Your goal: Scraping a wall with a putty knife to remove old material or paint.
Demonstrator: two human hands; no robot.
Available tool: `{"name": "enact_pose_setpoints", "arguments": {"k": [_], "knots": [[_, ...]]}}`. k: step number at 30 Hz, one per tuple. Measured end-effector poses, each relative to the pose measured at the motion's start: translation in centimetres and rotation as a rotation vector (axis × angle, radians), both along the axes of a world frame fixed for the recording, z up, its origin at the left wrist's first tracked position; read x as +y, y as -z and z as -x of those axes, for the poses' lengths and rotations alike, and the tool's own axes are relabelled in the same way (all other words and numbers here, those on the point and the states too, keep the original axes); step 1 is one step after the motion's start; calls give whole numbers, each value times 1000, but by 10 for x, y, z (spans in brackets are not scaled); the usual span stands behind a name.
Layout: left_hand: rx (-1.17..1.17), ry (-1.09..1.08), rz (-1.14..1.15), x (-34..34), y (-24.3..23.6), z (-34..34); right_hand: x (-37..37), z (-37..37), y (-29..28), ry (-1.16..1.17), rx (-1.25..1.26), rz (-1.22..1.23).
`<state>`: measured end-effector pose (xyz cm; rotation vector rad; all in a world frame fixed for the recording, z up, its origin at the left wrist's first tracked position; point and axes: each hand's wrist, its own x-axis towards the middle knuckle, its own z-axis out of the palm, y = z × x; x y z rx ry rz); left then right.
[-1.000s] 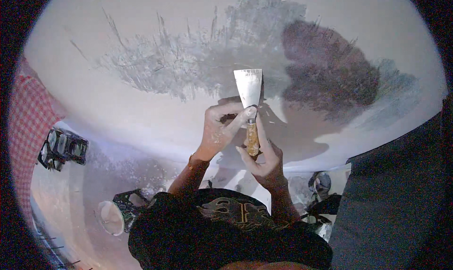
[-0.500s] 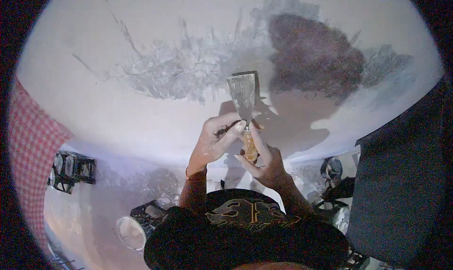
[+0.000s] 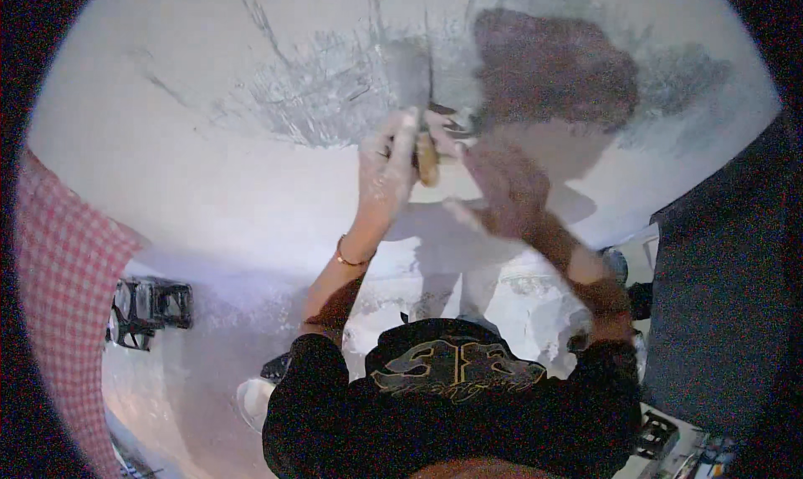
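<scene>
Scraper (image 3: pixel 409 79) clamped in fingers of left hand (image 3: pixel 387 159); fingers of right hand (image 3: pixel 512 190) apart, beside the handle (image 3: pixel 428 164); best to hold steady, fingertips clear of the blade (image 3: pixel 406 65).

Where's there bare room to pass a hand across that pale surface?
Left of the left hand, between the grey smears and red checked cloth, the pale surface is bare. It's crowded at the scraper, with the right hand close by.

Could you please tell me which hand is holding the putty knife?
The left hand: it grips the putty knife where blade meets handle. The blurred right hand is spread open to the handle's right, holding nothing.
</scene>
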<state>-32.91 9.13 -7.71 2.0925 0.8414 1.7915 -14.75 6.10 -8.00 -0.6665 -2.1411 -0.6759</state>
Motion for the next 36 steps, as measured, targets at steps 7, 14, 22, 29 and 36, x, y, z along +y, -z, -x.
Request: {"name": "enact_pose_setpoints", "arguments": {"k": [7,14,22,29,36], "knots": [[-4,110,252,9,-5,-1,89,-35,-46,619,-304,-67],[-322,-125,104,14,5,-17,73,-29,-50,296,-159,-203],[-326,-219,231,19,4,-21,54,-42,-81,278,-372,-219],[4,-520,61,30,-41,10,52,-63,-112,188,-176,-336],[244,-476,52,27,-57,44,54,-65,-105,236,-192,-292]]}}
